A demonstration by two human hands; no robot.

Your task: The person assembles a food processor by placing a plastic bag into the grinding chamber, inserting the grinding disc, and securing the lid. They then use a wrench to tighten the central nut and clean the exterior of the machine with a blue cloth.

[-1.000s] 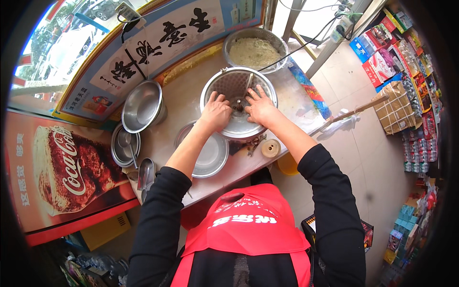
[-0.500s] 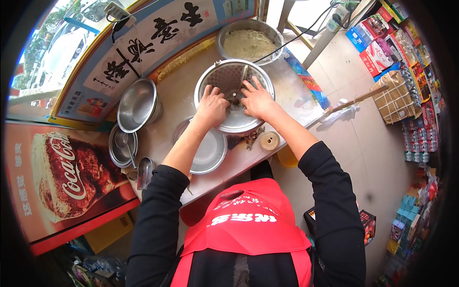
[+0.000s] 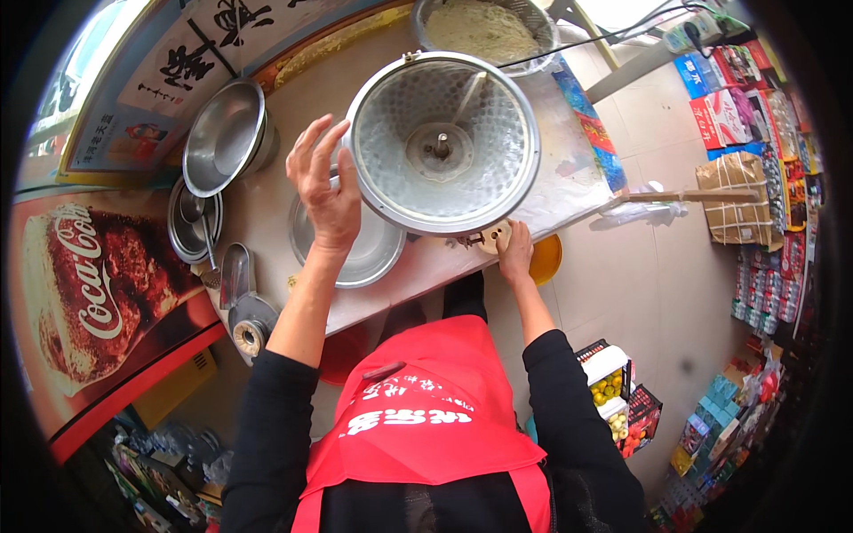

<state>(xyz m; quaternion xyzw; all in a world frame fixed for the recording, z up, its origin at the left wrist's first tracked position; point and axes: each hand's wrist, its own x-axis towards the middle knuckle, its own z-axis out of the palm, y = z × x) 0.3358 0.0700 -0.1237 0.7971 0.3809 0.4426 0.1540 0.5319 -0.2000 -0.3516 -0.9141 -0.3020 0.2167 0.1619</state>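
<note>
A large round metal drum (image 3: 498, 169) with a dimpled inner wall stands on the table. A short spindle (image 3: 442, 145) rises from the middle of its floor. Beside the drum's left rim, my left hand (image 3: 325, 186) is raised with its fingers apart, holding nothing. Below it sits a wide metal basin (image 3: 369, 253), partly hidden by my hand and the drum. At the table's front edge, my right hand (image 3: 515, 252) has its fingers closed on the edge of a round beige disc (image 3: 491, 236) with holes in it. Small metal pieces beside the disc are partly covered by the drum.
A colander of pale shredded food (image 3: 480, 31) stands at the back. Steel bowls (image 3: 224, 142) are at the left, with a ladle (image 3: 210, 238) in one. A metal scoop (image 3: 236, 265) lies nearby. Fruit crates (image 3: 609, 386) and a yellow bucket (image 3: 546, 259) are on the floor.
Both hands have come out of the drum. My left hand has lifted to the left of its rim; my right hand has moved down to the beige disc and taken hold of it.
</note>
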